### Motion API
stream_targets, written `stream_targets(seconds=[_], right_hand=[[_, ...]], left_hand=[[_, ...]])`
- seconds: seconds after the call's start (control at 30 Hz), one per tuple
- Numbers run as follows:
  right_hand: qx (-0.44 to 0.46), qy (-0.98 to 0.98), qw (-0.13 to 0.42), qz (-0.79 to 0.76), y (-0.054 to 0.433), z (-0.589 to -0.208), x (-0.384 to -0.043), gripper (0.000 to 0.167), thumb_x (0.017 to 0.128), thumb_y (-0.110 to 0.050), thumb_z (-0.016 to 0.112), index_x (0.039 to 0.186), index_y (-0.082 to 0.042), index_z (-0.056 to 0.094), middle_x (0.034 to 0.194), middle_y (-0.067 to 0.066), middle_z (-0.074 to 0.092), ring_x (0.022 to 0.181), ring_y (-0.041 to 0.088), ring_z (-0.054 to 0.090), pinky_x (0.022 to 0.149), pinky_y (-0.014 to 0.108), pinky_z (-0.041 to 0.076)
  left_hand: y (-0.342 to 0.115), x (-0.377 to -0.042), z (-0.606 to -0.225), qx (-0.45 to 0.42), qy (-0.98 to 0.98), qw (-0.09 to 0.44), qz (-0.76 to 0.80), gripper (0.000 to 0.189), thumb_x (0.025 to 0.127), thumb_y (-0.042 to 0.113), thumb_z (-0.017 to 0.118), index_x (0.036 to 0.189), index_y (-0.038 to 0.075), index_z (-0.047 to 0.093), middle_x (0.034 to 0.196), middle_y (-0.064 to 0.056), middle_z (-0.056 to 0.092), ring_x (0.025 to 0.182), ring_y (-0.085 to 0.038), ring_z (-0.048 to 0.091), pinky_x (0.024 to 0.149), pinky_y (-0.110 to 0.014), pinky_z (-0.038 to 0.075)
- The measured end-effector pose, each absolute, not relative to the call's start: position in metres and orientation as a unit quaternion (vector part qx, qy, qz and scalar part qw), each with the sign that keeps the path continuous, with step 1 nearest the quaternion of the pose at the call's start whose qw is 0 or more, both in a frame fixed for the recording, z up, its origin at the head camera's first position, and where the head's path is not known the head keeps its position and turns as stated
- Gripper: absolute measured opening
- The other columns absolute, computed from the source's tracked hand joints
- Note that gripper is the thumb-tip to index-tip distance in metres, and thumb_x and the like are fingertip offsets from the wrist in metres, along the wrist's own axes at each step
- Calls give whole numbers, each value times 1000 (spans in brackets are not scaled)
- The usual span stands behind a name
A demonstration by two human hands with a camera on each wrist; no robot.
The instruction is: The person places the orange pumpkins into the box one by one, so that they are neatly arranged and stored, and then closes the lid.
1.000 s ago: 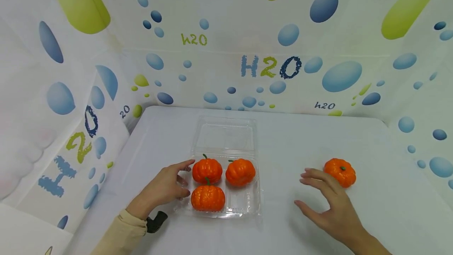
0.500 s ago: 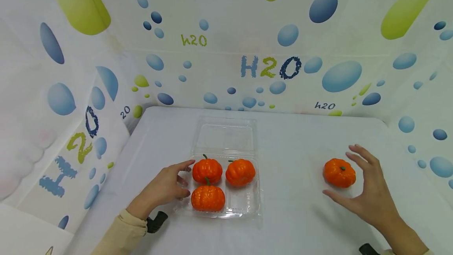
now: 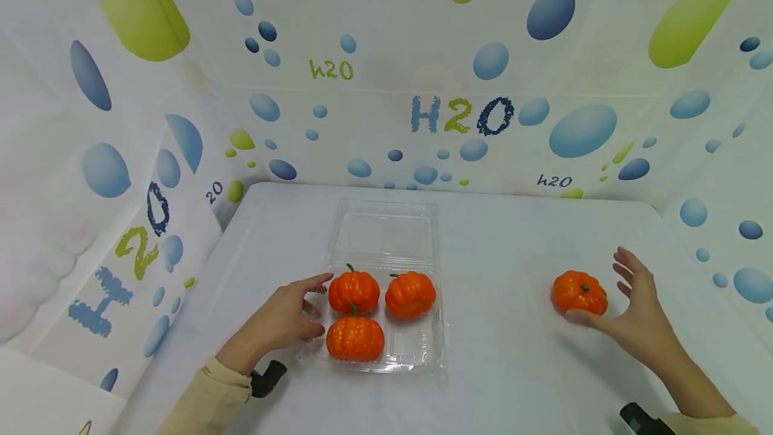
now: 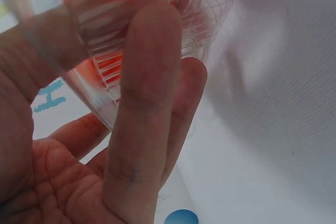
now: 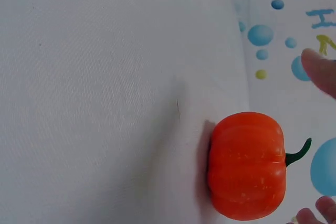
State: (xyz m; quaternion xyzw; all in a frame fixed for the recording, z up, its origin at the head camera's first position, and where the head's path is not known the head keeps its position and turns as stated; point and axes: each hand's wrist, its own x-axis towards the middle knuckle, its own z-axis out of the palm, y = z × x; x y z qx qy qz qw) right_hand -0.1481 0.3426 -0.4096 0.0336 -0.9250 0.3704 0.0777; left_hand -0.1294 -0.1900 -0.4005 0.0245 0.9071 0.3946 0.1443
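Observation:
At the left side of a clear plastic clamshell container (image 3: 417,346), my left hand (image 3: 279,319) holds its wall between thumb and fingers. The left wrist view shows those fingers (image 4: 144,103) against the ribbed plastic. Inside the container sit three small orange pumpkins with green stems: back left (image 3: 350,287), back right (image 3: 410,294) and front left (image 3: 355,339). A fourth pumpkin (image 3: 581,295) stands on the table to the right. My right hand (image 3: 634,317) is spread beside it, thumb at its near edge and fingers raised off its right side.
The container's hinged lid (image 3: 386,230) lies folded back toward the rear wall. White cloth (image 3: 495,254) covers the table. A printed curtain (image 3: 386,86) with blue and green drops rises behind it and along both sides.
My right hand has moved right, from in front of the lone pumpkin to its right side, and its thumb has come in close to it. The left hand and container have stayed still.

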Motion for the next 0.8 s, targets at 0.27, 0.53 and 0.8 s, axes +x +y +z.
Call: stream_targets(seconds=[0.27, 0.53, 0.8], right_hand=[[12, -920, 0, 391, 349, -418, -151, 120, 80, -28, 88, 158, 6, 2, 152, 39, 20, 134, 59, 26, 100, 74, 30], [-11, -923, -63, 379, 352, -427, -153, 122, 79, -34, 88, 154, 14, 4, 148, 42, 22, 130, 61, 32, 99, 69, 38], [-22, -941, -55, 334, 346, -431, -153, 122, 75, -40, 90, 151, 18, 13, 145, 44, 24, 126, 59, 35, 98, 68, 41]], left_hand=[[-189, -129, -401, 17, 909, 143, 390, 87, 71, -4, 84, 150, 11, 49, 130, -14, 60, 93, -22, 63, 63, -30, 59], [-190, -129, -400, 31, 906, 144, 396, 88, 71, -4, 84, 150, 9, 49, 129, -14, 60, 93, -22, 63, 62, -31, 59], [-189, -129, -400, 14, 902, 148, 405, 88, 71, -6, 84, 150, 10, 49, 132, -15, 59, 91, -21, 63, 63, -32, 59]])
